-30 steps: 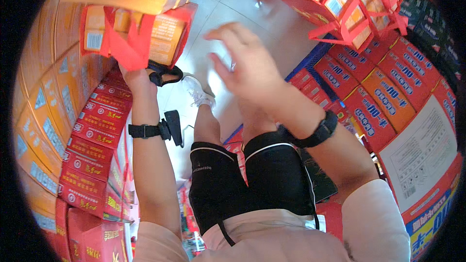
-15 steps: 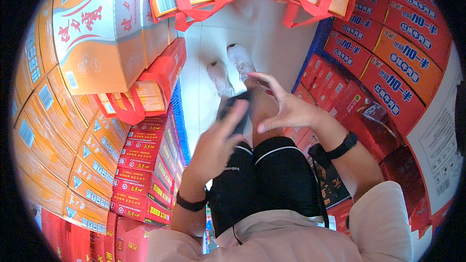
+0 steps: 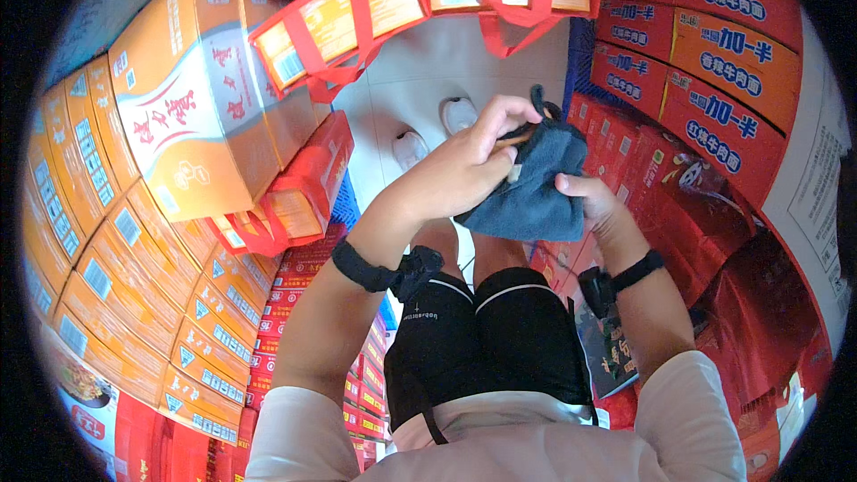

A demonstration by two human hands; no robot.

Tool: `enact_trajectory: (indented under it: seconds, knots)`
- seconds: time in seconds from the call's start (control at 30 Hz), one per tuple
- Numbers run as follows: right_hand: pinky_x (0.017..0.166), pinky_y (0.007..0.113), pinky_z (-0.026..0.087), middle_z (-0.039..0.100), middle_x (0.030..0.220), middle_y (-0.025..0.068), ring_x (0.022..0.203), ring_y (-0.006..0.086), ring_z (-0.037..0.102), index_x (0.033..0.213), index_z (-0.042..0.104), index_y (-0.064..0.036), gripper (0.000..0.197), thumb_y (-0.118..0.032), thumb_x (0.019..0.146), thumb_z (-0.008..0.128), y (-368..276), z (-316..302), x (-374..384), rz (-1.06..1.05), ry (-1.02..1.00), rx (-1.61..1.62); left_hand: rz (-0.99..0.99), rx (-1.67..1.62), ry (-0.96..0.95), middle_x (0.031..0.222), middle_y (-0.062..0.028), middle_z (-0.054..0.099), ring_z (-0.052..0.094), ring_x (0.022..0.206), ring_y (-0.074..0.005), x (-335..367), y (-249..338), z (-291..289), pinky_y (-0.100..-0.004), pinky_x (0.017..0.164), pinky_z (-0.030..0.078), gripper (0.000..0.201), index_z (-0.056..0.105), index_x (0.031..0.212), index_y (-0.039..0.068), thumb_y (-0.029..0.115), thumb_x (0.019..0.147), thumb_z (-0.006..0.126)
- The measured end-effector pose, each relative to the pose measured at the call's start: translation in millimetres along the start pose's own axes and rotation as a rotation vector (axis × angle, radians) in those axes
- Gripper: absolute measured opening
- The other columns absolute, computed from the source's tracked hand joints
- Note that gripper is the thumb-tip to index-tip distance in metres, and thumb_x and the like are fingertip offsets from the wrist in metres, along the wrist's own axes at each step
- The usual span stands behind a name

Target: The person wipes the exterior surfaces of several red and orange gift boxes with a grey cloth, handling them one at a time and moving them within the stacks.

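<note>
A dark grey cloth (image 3: pixel 543 201) hangs in front of me above my knees, bunched at the top with a small loop sticking up. My left hand (image 3: pixel 471 159) pinches its upper left edge between thumb and fingers, beside a thin orange-brown strip. At the cloth's right side, my right hand (image 3: pixel 596 199) grips with the thumb on the front; its other fingers are hidden behind the cloth. Both wrists wear black bands with small black devices.
Stacked orange cartons (image 3: pixel 134 241) rise on my left, with a red-handled gift pack (image 3: pixel 308 187) beside them. More such gift packs (image 3: pixel 348 22) stand ahead. Red noodle cartons (image 3: pixel 714 107) fill the right. My white shoes (image 3: pixel 409 150) stand on the pale floor (image 3: pixel 384 80).
My hands were apart with fingers spread, the left one blurred near a dark shape. Now both grip the dark grey cloth, farther forward and right. The view has shifted slightly.
</note>
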State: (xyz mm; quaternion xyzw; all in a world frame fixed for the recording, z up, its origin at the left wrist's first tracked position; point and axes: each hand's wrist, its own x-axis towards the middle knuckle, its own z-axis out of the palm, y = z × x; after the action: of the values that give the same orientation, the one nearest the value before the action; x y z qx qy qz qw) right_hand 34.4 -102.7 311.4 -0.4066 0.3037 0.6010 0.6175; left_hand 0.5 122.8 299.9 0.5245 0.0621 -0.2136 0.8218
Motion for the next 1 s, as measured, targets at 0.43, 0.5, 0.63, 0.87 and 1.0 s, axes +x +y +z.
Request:
enact_trajectory:
  seconds: [0.43,0.5,0.63,0.87,1.0]
  knots:
    - [0.097,0.045,0.05,0.062,0.123,0.0149,0.11,0.0296,0.062,0.132,0.049,-0.0013,0.046,-0.03,0.096,0.055,-71,-54,4,-0.641,0.239,0.291,0.322,1.864,0.109,0.139,-0.0185,0.046,0.046,0.125,-0.0406,173,8,-105,-0.0543,0.099,0.04,0.051,0.052,0.131,0.014,0.019,0.081,0.061]
    - [0.097,0.045,0.05,0.062,0.123,0.0155,0.11,0.03,0.062,0.133,0.048,-0.0011,0.045,-0.028,0.097,0.055,-89,-53,0,-0.72,0.288,0.271,0.206,2.161,-0.016,0.14,-0.0226,0.042,0.045,0.125,-0.0421,185,4,-108,-0.0567,0.095,0.04,0.054,0.051,0.132,0.009,0.033,0.086,0.062]
    - [0.093,0.041,0.053,0.063,0.12,0.0136,0.106,0.0278,0.064,0.129,0.053,-0.0014,0.042,-0.023,0.094,0.059,-105,-75,2,-0.66,0.346,0.268,0.339,1.997,0.266,0.143,-0.017,0.042,0.042,0.128,-0.0422,191,-15,-112,-0.0562,0.102,0.037,0.043,0.058,0.123,0.014,0.02,0.081,0.062]
    - [0.089,0.035,0.054,0.064,0.118,0.0097,0.104,0.0215,0.065,0.127,0.056,-0.005,0.039,-0.02,0.092,0.064,-125,-86,70,-0.724,0.507,-0.038,0.106,1.088,0.988,0.099,-0.0289,0.064,0.062,0.095,-0.0438,240,9,-136,-0.0506,0.083,0.047,0.043,0.06,0.107,-0.004,0.035,0.091,0.053]
    - [0.089,0.034,0.049,0.066,0.114,0.0084,0.099,0.0198,0.063,0.124,0.058,-0.0009,0.049,-0.023,0.083,0.074,-143,-65,121,-0.757,0.543,-0.227,0.163,1.395,0.693,0.097,-0.0262,0.064,0.061,0.092,-0.0431,228,-17,-190,-0.0521,0.082,0.047,0.04,0.062,0.107,-0.002,0.033,0.09,0.053]
